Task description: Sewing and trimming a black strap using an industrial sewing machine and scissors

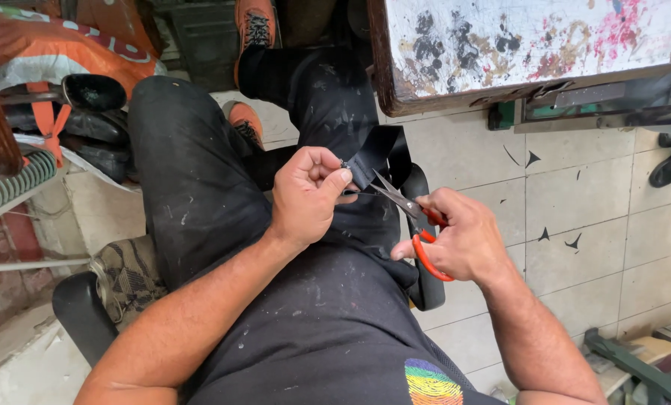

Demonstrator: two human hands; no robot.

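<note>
From the head view, the left hand (305, 196) pinches a black strap (377, 154) at its fingertips while the right hand (459, 240) grips orange-handled scissors (414, 217), blades parted right beside those fingertips, so a slipping strap could likely nick them.

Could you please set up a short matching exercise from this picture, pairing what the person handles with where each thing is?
Things:
1. scissors
2. black strap
3. paint-stained table
4. black offcuts

Places:
A. scattered on the floor tiles
B. pinched in the left hand
C. top right, above the floor
D. in the right hand

Pairs: 1-D, 2-B, 3-C, 4-A
</note>
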